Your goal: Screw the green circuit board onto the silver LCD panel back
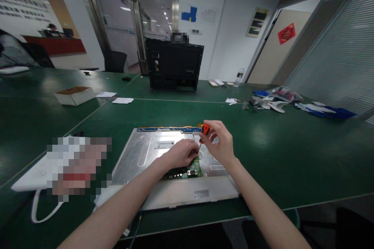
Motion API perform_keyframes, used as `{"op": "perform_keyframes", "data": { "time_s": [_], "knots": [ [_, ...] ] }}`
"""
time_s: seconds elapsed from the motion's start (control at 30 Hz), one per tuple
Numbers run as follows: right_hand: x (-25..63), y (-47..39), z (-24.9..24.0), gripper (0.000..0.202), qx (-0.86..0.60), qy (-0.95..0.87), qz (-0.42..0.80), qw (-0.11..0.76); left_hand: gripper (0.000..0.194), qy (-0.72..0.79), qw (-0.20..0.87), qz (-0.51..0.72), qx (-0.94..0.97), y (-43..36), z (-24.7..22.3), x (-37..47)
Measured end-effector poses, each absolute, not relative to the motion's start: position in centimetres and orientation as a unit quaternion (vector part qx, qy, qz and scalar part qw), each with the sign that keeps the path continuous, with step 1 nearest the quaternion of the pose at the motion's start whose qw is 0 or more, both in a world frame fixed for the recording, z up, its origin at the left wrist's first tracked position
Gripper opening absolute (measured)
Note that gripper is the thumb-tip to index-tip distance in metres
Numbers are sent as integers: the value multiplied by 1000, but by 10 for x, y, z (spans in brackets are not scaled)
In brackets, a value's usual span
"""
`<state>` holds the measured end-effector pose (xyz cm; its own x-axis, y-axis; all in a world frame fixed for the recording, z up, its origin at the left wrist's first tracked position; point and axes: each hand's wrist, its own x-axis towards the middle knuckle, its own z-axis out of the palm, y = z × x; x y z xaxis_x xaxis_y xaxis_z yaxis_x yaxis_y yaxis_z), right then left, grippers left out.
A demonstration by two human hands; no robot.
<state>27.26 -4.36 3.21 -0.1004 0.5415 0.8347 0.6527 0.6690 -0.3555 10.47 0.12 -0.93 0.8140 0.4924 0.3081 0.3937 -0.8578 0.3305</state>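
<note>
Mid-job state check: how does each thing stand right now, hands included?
Right hand: closed around the screwdriver.
Screwdriver: tilted, shaft pointing down.
Left hand: low over the board, grip unclear.
Green board: on the panel, partly covered.
Metal panel: lying flat.
Black housing: upright.
Bottle: upright, fill level unclear.

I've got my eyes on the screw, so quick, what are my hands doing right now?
Left hand: fingers down at the green circuit board; grip hidden.
Right hand: closed on the orange-and-black screwdriver.
</note>
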Motion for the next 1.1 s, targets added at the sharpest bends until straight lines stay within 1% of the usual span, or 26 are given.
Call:
{"op": "perform_keyframes", "data": {
  "time_s": [0.3,0.43,0.67,1.1],
  "knots": [
    [272,-47,30,40,-432,-734,-34,523,6,230,128,194,945,0,-7,104],
    [273,-45,27,42,-429,-735,-56,522,9,222,134,194,946,1,-8,105],
    [272,-43,27,38,-402,-741,-74,532,10,222,145,197,944,1,-11,105],
    [273,-46,27,41,-416,-735,-87,528,8,228,134,186,946,1,-9,105]
  ]
}}
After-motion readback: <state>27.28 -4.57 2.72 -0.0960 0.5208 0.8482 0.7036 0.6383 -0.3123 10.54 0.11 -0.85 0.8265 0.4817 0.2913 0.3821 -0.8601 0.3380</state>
